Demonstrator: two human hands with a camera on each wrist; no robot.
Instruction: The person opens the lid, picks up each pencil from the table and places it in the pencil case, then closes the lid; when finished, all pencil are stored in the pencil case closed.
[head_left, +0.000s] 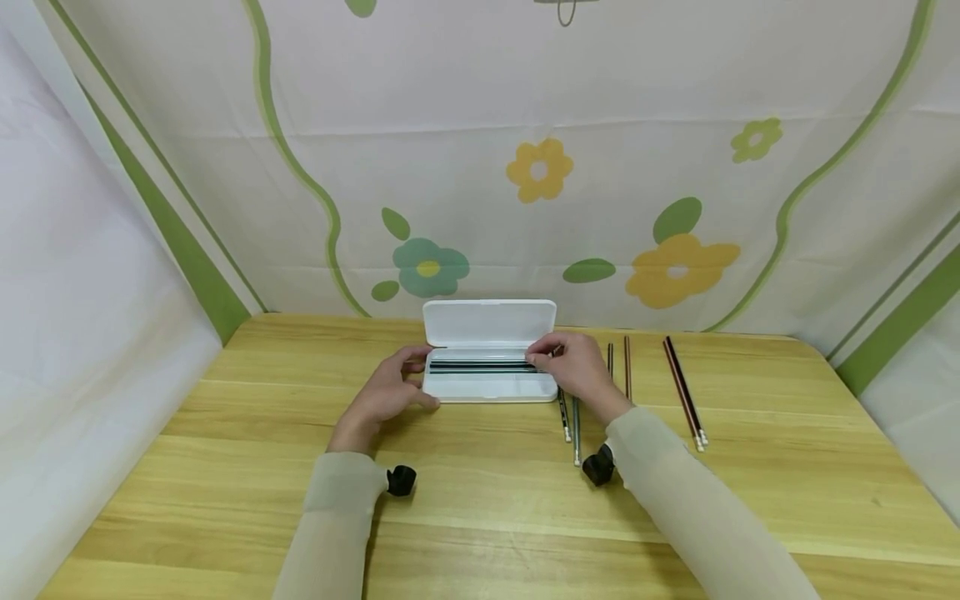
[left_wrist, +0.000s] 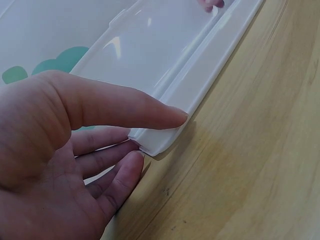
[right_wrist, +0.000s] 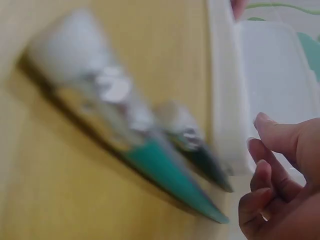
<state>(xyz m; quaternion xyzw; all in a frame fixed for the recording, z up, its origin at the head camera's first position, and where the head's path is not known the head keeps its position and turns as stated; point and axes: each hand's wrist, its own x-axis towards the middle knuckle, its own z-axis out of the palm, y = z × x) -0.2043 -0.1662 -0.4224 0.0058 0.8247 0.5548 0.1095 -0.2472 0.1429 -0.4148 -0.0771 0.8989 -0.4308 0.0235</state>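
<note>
A white pencil case (head_left: 472,390) lies on the table with its lid (head_left: 489,323) raised at the back. Several dark and green pencils (head_left: 480,367) lie lengthwise inside. My left hand (head_left: 386,390) holds the case's left end, thumb along the front wall and fingers around the end. Over the right end is my right hand (head_left: 579,367), with bent fingers at the pencils' ends. In the right wrist view its thumb and index finger (right_wrist: 267,132) are close together; whether they pinch a pencil is hidden.
Beside the case's right end, partly under my right hand, lie a dark patterned pencil (head_left: 564,417) and a green pencil (head_left: 577,433). Farther right are a reddish-brown pencil (head_left: 627,367) and a pair of dark pencils (head_left: 684,392). A flowered curtain (head_left: 480,200) hangs behind the table.
</note>
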